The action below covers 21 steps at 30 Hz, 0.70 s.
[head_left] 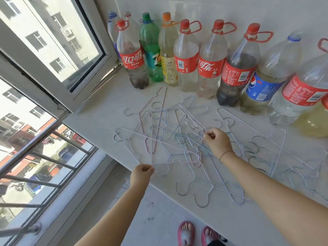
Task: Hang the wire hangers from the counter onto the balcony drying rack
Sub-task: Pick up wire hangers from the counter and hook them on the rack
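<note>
Tangled wire hangers lie on the desk. The left hand, fingers curled, pinches one hanger at the desk edge; the right hand pinches wire mid-pile.

Along the back edge of the counter, the leftmost red-labelled bottle reads 可口可乐 in white characters. The green bottle beside it shows a large "7" logo. The yellow-labelled bottle carries print too small to read. The next red label shows only a barcode, and the one after it reads 可乐 with 汽水 beneath. The dark-liquid bottle bears Coca-Cola script and a barcode. The blue label shows the Pepsi globe. The label nearest the counter's right edge reads Coca-Cola.
</note>
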### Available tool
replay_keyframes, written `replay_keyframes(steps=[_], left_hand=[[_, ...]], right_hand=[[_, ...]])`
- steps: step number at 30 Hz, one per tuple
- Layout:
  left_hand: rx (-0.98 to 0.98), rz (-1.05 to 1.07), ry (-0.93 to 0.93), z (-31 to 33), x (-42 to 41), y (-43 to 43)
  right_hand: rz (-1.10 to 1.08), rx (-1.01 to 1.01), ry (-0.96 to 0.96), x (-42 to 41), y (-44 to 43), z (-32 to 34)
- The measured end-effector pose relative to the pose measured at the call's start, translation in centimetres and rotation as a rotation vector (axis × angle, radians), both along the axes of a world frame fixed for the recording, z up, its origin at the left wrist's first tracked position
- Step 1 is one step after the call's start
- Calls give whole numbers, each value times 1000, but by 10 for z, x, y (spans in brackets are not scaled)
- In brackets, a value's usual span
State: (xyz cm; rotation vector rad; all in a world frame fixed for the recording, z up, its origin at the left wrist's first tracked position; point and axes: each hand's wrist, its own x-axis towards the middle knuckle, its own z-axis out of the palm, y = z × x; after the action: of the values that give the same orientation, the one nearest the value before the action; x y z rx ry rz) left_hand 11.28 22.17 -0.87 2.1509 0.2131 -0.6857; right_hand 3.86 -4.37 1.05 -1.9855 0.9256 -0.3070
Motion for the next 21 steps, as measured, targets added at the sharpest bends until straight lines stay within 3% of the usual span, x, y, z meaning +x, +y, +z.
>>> replay_keyframes(steps=[5,11,21], left_hand=[[-214,357,277,-4,-5,-9],[-417,570,458,-20,9,-38],[-587,676,409,-13,4,-51]], right_hand=[[-71,159,-144,-2,-4,12],[-63,202,-175,-5,-3,13],[-40,288,-190,-15,1,13]])
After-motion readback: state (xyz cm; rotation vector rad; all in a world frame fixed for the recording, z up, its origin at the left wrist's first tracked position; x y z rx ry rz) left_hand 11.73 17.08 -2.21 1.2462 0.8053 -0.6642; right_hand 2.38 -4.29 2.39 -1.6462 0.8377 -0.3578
